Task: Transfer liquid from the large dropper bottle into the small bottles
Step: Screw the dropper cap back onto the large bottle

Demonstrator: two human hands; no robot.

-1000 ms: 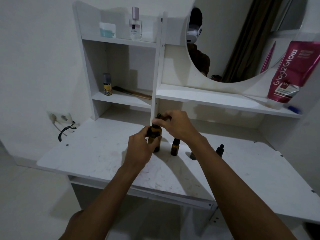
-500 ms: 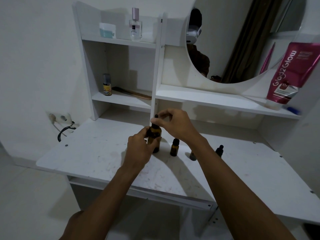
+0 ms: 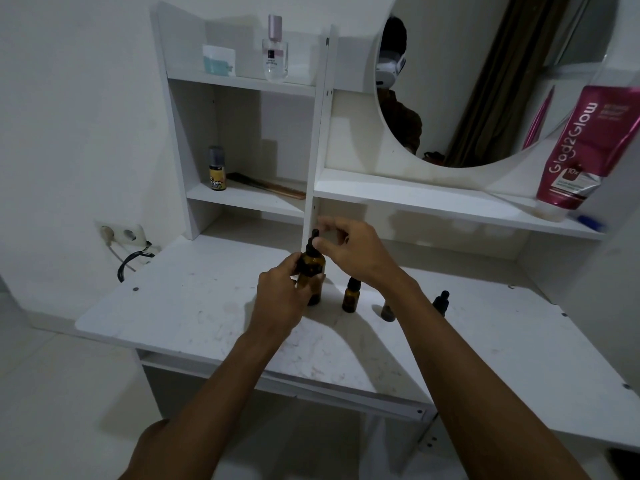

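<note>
The large amber dropper bottle point(image 3: 313, 268) stands upright on the white desk point(image 3: 207, 306), and my left hand point(image 3: 280, 299) is wrapped around its body. My right hand point(image 3: 349, 249) pinches the black dropper cap point(image 3: 314, 242) at the bottle's top with thumb and fingers. Just to the right stands a small amber bottle point(image 3: 351, 295) with a black cap. A second small bottle point(image 3: 388, 311) is partly hidden behind my right forearm. Beyond the forearm, a black dropper top point(image 3: 442, 301) of another small bottle shows.
Shelves rise behind the desk, holding a perfume bottle point(image 3: 275, 51), a yellow-labelled bottle point(image 3: 217, 169) and a comb point(image 3: 270, 186). A pink tube point(image 3: 581, 150) leans by the round mirror point(image 3: 485, 81). A wall socket with a black cable point(image 3: 126, 237) sits at the left.
My right hand has shifted from covering the dropper cap to pinching it from the right, so the black bulb now shows. The left hand and bottle stay put.
</note>
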